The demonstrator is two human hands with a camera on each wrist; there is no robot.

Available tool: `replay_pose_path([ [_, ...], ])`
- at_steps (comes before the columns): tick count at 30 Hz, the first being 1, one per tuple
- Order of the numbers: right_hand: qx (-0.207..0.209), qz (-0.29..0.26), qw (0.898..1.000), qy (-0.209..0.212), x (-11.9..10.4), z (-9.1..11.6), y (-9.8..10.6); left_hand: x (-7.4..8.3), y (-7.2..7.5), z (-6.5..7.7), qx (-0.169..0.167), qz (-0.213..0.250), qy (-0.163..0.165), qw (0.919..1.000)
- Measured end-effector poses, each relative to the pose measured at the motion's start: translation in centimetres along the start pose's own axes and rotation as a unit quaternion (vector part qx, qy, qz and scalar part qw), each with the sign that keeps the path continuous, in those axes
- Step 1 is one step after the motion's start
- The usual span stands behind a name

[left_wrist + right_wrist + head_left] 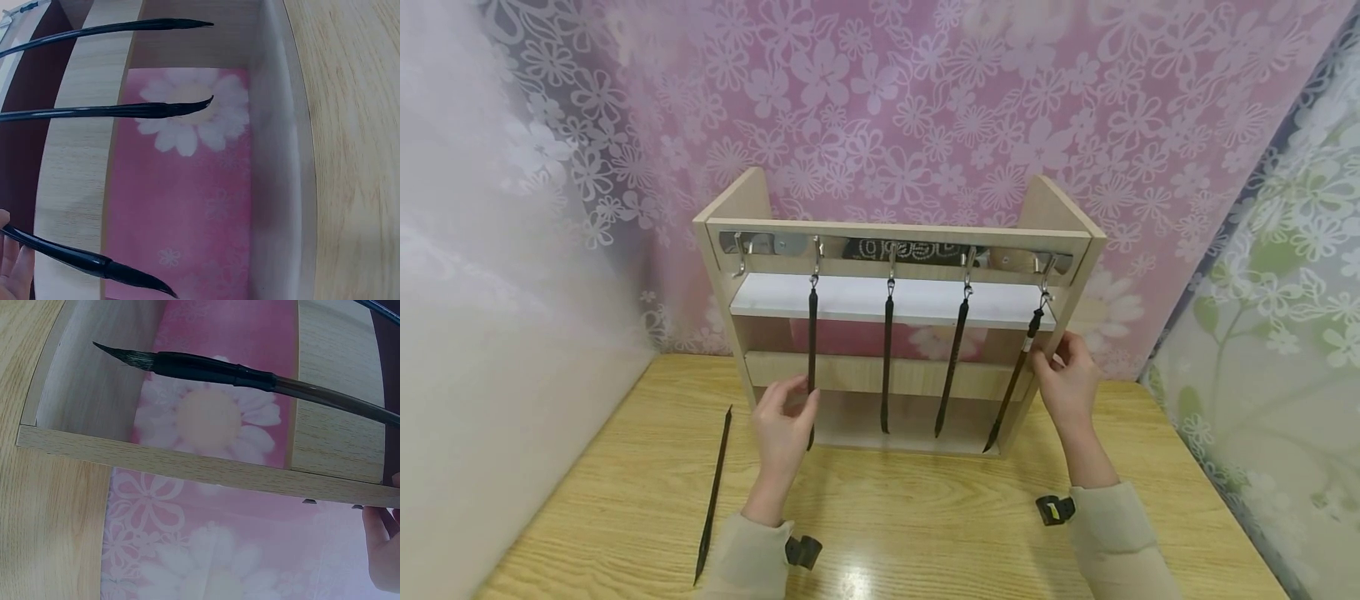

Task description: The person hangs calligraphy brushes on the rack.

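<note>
A small wooden shelf rack (895, 372) carries a metal hook strip (850, 247) across its top front. From its hooks hang several dark calligraphy brushes, tips down. My left hand (782, 423) pinches the leftmost hanging brush (812, 333) low on its handle, between thumb and fingers. That brush slants in the left wrist view (94, 261), its black tip free. At the rack's right side panel (206, 467), my right hand (1070, 385) grips the edge, beside the rightmost brush (1017, 373). The fingers lie partly outside the right wrist view.
Another dark brush (715, 492) lies on the wooden table (925, 517), left of the rack. The far left hook (740, 254) bears no brush. Flower-patterned cloth (910, 108) stands behind, with a pale wall (527, 250) on the left and floral cloth (1285, 350) on the right.
</note>
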State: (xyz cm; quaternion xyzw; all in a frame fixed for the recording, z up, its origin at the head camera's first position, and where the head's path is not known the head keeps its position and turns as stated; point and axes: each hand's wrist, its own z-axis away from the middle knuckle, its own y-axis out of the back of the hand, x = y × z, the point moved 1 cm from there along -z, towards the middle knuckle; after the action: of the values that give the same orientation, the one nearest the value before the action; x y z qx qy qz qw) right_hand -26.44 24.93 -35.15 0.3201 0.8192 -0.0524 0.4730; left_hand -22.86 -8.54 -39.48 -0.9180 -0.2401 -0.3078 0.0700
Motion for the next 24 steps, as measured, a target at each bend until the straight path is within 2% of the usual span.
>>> replay_pose_path([
  [5, -0.001, 0.003, 1.000, 0.007, 0.1, 0.0, 0.1, 1.2, -0.3, -0.5, 0.014, -0.003, 0.011, 0.9998],
  [9, -0.002, 0.003, 1.000, 0.007, 0.2, -0.1, 0.1, 1.0, -0.6, -0.6, 0.014, 0.006, 0.019, 0.9997],
  [16, 0.004, 0.004, 1.000, 0.009, 0.1, 0.0, 0.0, 0.0, -1.3, -0.4, -0.008, 0.039, 0.037, 0.9985],
  [24, 0.004, 0.003, 1.000, 0.016, 0.2, 0.1, 0.0, -0.6, -1.6, -0.2, -0.008, 0.061, 0.029, 0.9977],
])
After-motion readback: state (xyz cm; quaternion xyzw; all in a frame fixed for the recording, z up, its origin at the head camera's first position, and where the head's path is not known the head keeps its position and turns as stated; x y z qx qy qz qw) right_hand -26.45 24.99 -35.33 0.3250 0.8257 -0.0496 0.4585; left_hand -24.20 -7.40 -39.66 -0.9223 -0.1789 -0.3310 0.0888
